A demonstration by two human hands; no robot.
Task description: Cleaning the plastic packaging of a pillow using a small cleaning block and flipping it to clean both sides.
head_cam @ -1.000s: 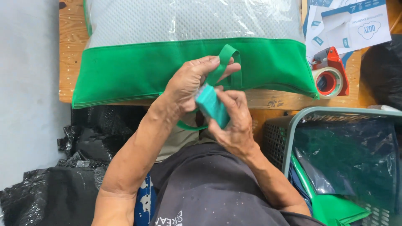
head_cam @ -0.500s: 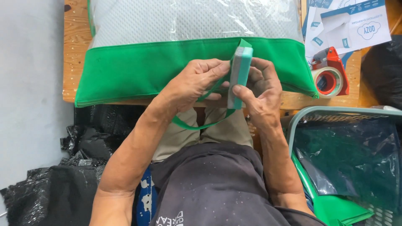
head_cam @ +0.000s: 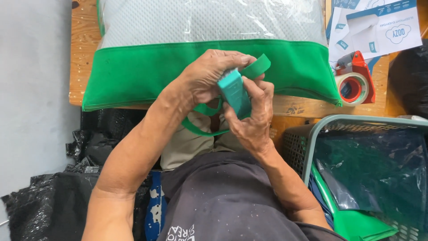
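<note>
A large bag [head_cam: 147, 67] with a green fabric band and a clear plastic upper part lies on the wooden table [head_cam: 82, 40]. Its green strap handle [head_cam: 256, 68] loops down toward my lap. My left hand [head_cam: 209, 73] grips the strap near its top. My right hand [head_cam: 252, 116] holds a small teal rectangular tool [head_cam: 235, 91] upright against the strap, just in front of the table's near edge. What the tool's tip touches is hidden by my fingers.
A red tape dispenser [head_cam: 354, 80] with a tape roll sits at the table's right, below printed paper sheets [head_cam: 379, 27]. A grey-green plastic basket [head_cam: 356, 122] holding plastic-wrapped green items stands at my right. Black plastic bags [head_cam: 49, 201] lie on the floor at left.
Both hands rose with the teal tool toward the bag's green band, then dropped back a little. The strap end now sticks out to the right above my right hand.
</note>
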